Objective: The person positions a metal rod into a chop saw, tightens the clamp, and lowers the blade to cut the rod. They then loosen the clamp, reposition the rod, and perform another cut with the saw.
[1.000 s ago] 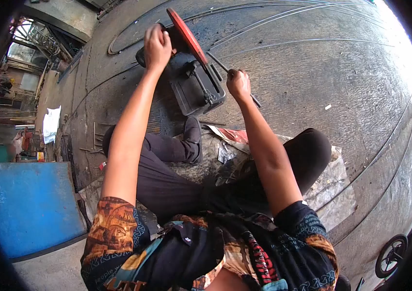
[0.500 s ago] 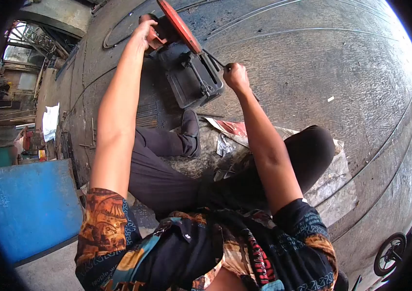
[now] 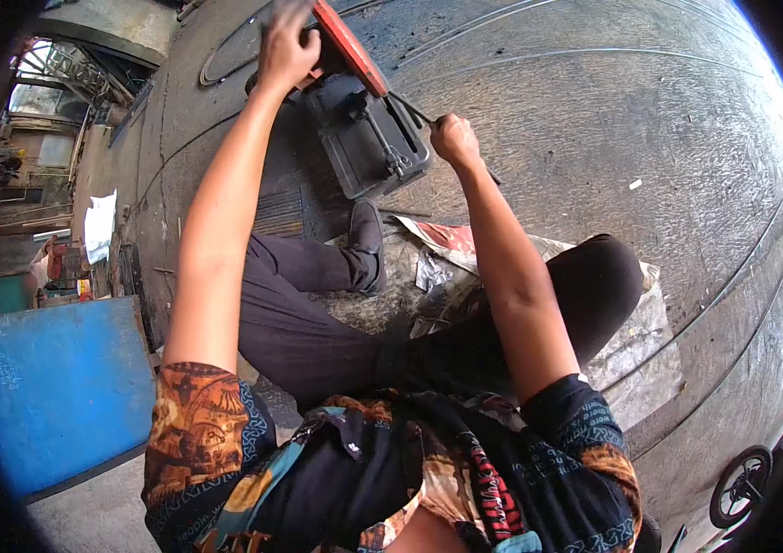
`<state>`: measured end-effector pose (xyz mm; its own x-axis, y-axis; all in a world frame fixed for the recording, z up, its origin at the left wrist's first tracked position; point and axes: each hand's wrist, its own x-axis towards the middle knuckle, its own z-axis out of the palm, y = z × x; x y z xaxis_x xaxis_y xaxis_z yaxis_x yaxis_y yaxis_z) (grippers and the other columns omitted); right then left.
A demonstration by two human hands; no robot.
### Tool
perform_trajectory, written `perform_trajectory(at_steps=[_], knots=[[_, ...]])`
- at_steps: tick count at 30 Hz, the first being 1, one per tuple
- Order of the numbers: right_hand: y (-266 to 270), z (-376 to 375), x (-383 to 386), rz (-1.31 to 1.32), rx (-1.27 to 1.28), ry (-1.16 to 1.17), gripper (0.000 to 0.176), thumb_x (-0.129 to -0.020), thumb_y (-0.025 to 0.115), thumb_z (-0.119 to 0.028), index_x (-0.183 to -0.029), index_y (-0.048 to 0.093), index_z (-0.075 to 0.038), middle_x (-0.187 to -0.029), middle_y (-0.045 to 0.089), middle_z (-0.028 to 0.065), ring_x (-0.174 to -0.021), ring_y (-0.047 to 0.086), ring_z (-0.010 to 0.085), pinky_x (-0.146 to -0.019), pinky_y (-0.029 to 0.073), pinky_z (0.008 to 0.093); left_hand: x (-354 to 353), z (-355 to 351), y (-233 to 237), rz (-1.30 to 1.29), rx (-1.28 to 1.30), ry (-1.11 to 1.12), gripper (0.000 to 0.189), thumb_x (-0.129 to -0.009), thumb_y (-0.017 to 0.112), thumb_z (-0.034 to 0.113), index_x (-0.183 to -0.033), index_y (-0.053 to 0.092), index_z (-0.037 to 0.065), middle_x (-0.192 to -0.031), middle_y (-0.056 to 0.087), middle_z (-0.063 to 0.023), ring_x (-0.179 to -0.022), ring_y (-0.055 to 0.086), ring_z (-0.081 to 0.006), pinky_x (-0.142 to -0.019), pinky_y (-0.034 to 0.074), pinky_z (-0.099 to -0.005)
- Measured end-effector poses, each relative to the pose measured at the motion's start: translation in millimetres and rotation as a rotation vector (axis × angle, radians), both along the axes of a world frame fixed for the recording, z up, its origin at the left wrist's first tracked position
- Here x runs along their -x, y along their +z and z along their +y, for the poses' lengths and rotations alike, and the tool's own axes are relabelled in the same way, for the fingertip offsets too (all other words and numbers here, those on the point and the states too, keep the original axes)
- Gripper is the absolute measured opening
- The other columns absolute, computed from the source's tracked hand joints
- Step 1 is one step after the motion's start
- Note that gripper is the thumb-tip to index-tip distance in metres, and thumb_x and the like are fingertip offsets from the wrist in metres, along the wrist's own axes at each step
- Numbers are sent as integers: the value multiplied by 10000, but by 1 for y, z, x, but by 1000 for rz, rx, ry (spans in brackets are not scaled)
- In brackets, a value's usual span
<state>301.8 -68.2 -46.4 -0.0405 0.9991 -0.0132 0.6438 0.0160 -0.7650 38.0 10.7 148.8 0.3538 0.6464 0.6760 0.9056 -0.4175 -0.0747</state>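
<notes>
A cut-off machine with a dark base and a red guard stands on the floor at the top centre. My left hand is raised beside the red guard, fingers apart and a little blurred; whether it touches the machine is hard to tell. My right hand is closed around a thin dark rod at the machine's right side. The rod runs from the machine's vise past my fist.
A blue board lies at the lower left. A stained sheet is spread under my legs. My shoe is close to the machine's base. Long thin rods cross the floor, and a wheel shows at the lower right.
My left hand has let go of the red part near the handle and moved up, its fingers opening. My right hand still grips the rod and has barely shifted.
</notes>
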Motion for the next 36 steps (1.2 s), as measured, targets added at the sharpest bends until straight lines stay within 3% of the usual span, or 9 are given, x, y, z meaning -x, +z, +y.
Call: perform_trajectory(at_steps=[1, 2, 4, 13, 20, 27, 32, 34, 36], knots=[[0, 0, -1, -12, -4, 11, 287, -850, 551, -226, -860, 701, 18, -903, 655, 312, -892, 650, 471, -814, 525, 512, -5, -6, 5, 190, 86, -87, 485, -868, 609, 283, -1334, 566, 156, -1428, 485, -152, -1386, 365, -329, -1134, 302, -456], [-1, -1, -1, -24, -6, 24, 290, -852, 542, -221, -857, 700, 22, -905, 654, 313, -893, 650, 470, -815, 525, 511, -2, -7, 3, 191, 92, -87, 485, -868, 609, 283, -1334, 566, 156, -1428, 485, -152, -1386, 365, -329, -1134, 302, -456], [-2, -3, 0, -23, -16, 18, 289, -850, 538, -217, -859, 702, 22, -909, 652, 317, -896, 651, 467, -816, 526, 507, 3, -6, 1, 375, 160, -84, 430, -890, 586, 278, -1318, 591, 231, -1396, 538, -46, -1369, 407, -274, -1144, 294, -470], [-11, 10, -1, -25, -8, 140, 271, -856, 531, -205, -953, 724, -41, -960, 668, 283, -920, 666, 425, -835, 532, 483, -3, -13, 8, 486, 259, -53, 377, -904, 568, 321, -1271, 630, 266, -1344, 583, -36, -1312, 480, -240, -1140, 293, -486], [11, -3, -4, -92, -12, 128, 259, -885, 570, -254, -910, 727, -50, -912, 671, 269, -879, 671, 417, -781, 537, 490, -3, -12, 7, 519, 292, -20, 377, -911, 560, 352, -1272, 630, 266, -1353, 575, -48, -1304, 488, -242, -1128, 306, -491], [8, -4, -3, -86, -111, 145, 245, -886, 582, -261, -912, 731, -69, -944, 685, 179, -888, 668, 382, -778, 529, 468, -4, -12, 6, 485, 269, -48, 377, -912, 568, 347, -1268, 632, 242, -1334, 588, -61, -1281, 510, -239, -1112, 337, -457], [3, -4, -4, -134, -249, 137, 243, -828, 531, -134, -971, 727, -131, -939, 663, 159, -858, 659, 391, -752, 541, 478, -10, -15, 13, 471, 244, -81, 375, -910, 580, 332, -1264, 636, 220, -1306, 604, -75, -1270, 520, -245, -1107, 349, -451], [6, -5, -6, -144, -261, 144, 241, -830, 531, -132, -971, 725, -131, -947, 665, 155, -857, 660, 389, -753, 543, 473, -27, -29, 29, 327, 438, -35, 431, -880, 583, 280, -1245, 627, 55, -1302, 600, -153, -1274, 514, -311, -1085, 371, -472], [6, -7, -7, -154, -271, 152, 239, -832, 530, -131, -971, 724, -132, -956, 666, 150, -856, 660, 387, -753, 545, 468, -24, -25, 23, 258, 422, -82, 398, -852, 599, 251, -1201, 659, 67, -1264, 629, -127, -1257, 533, -295, -1082, 367, -498]])
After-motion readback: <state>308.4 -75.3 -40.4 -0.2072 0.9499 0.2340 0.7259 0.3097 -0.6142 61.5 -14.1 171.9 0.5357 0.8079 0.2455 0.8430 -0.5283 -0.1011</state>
